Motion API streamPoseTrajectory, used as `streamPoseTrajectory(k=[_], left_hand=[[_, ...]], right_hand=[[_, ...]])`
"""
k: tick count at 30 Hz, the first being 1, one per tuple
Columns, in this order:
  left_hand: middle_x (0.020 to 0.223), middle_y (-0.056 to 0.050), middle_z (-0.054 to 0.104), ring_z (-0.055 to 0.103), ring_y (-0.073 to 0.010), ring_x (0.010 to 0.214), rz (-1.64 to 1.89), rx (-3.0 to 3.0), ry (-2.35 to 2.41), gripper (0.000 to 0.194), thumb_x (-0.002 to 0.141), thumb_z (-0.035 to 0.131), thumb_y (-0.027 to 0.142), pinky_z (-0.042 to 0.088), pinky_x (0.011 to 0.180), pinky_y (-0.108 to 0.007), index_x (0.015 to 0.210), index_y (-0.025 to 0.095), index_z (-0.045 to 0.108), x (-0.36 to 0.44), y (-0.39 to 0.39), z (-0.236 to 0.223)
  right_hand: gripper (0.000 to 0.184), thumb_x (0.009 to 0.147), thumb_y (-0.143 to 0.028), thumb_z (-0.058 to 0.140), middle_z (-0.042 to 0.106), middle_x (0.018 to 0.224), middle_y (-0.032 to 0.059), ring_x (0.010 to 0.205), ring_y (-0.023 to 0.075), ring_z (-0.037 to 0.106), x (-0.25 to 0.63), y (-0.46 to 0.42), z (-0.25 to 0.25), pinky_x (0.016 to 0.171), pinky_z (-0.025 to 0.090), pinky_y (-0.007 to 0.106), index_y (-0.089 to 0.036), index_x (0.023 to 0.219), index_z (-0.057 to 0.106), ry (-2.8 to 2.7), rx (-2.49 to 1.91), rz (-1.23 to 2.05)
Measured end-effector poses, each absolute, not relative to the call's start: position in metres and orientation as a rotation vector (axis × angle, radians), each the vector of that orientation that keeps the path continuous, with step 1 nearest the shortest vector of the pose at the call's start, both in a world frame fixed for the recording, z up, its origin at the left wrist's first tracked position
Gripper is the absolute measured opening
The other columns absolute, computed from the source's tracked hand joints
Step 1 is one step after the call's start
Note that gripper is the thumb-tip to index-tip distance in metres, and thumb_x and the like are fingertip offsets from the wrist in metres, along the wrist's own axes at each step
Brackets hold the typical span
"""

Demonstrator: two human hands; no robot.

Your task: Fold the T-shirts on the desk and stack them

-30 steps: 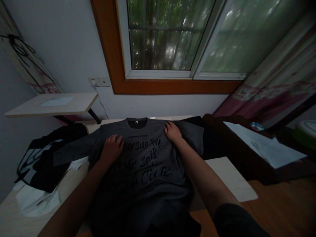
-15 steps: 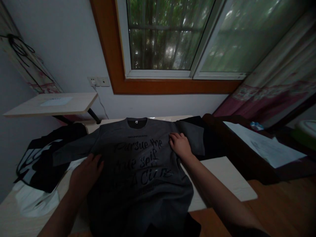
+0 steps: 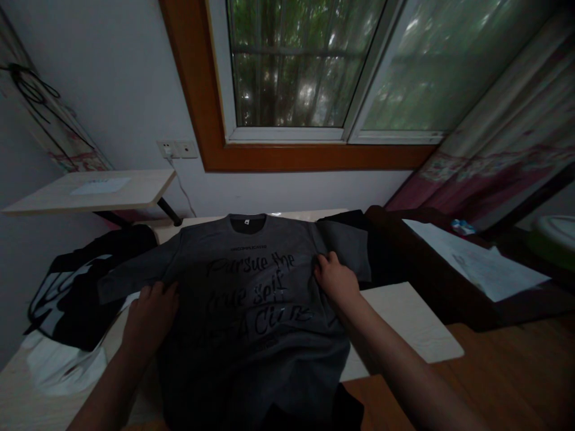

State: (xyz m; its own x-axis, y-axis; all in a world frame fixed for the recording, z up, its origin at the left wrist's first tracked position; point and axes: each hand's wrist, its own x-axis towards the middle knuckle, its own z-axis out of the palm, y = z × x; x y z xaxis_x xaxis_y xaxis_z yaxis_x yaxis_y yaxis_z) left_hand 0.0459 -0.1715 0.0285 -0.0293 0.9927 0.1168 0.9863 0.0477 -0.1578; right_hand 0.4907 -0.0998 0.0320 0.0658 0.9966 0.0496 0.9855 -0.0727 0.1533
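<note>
A dark grey T-shirt [image 3: 251, 287] lies spread front side up on the table, its collar toward the window and its sleeves out to the sides. Dark lettering covers its chest. My right hand [image 3: 336, 278] is closed on the shirt's right side just below the sleeve, fingers curled into the fabric. At the opposite side edge, my left hand [image 3: 150, 314] has its fingers bent over the cloth below the left sleeve; its thumb is hard to make out in the dim light. The lower part of the shirt hangs toward me in shadow.
Black clothing with white print [image 3: 76, 293] and a white cloth [image 3: 67, 368] lie at the left of the pale table [image 3: 413, 323]. A raised shelf [image 3: 135, 197] stands behind them. More black fabric [image 3: 389, 257] lies at right, beside a dark brown surface bearing a white sheet [image 3: 476, 257].
My right hand has slid slightly right and down, its fingers going from flat on the shirt to curled at its side. My left hand has shifted a little left, to the shirt's edge.
</note>
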Motion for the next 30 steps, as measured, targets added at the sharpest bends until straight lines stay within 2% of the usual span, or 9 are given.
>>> streamPoseTrajectory(k=[4, 10, 16, 30], left_hand=[[0.116, -0.018, 0.061, 0.054, -0.0338, 0.103, 0.190, -1.998, -1.991, 0.048, 0.102, 0.033, 0.024, 0.048, 0.074, -0.041, 0.140, 0.014, 0.061, 0.051, -0.166, 0.026], [0.118, -0.018, 0.061, 0.054, -0.0333, 0.106, 0.202, -1.984, -1.994, 0.048, 0.101, 0.033, 0.020, 0.047, 0.078, -0.042, 0.139, 0.014, 0.060, 0.061, -0.151, 0.030], [0.126, -0.019, 0.060, 0.051, -0.0347, 0.115, 0.189, -1.971, -2.044, 0.048, 0.100, 0.034, 0.022, 0.046, 0.086, -0.045, 0.141, 0.015, 0.058, 0.065, -0.124, 0.026], [0.131, -0.022, 0.058, 0.048, -0.0382, 0.121, -0.076, -2.014, -2.069, 0.049, 0.098, 0.039, 0.025, 0.048, 0.089, -0.052, 0.141, 0.016, 0.060, 0.061, -0.054, 0.011]], right_hand=[[0.034, 0.103, -0.031, 0.044, 0.058, 0.118, 0.0133, 0.082, 0.0240, 0.073, 0.495, -0.091, 0.030, 0.068, 0.050, 0.031, -0.022, 0.134, 0.056, 2.093, 2.215, 0.094], [0.039, 0.099, -0.015, 0.045, 0.062, 0.116, 0.0150, 0.091, 0.0255, 0.073, 0.499, -0.069, 0.031, 0.076, 0.052, 0.032, -0.018, 0.138, 0.048, 2.144, 2.202, -0.041], [0.038, 0.103, -0.019, 0.036, 0.056, 0.126, 0.0181, 0.094, 0.0256, 0.072, 0.493, -0.042, 0.036, 0.079, 0.053, 0.033, -0.020, 0.139, 0.050, 2.121, 2.223, -0.003], [0.046, 0.104, -0.017, 0.031, 0.050, 0.134, 0.0204, 0.099, 0.0254, 0.072, 0.478, 0.026, 0.036, 0.084, 0.055, 0.035, -0.020, 0.144, 0.053, 2.114, 2.272, 0.062]])
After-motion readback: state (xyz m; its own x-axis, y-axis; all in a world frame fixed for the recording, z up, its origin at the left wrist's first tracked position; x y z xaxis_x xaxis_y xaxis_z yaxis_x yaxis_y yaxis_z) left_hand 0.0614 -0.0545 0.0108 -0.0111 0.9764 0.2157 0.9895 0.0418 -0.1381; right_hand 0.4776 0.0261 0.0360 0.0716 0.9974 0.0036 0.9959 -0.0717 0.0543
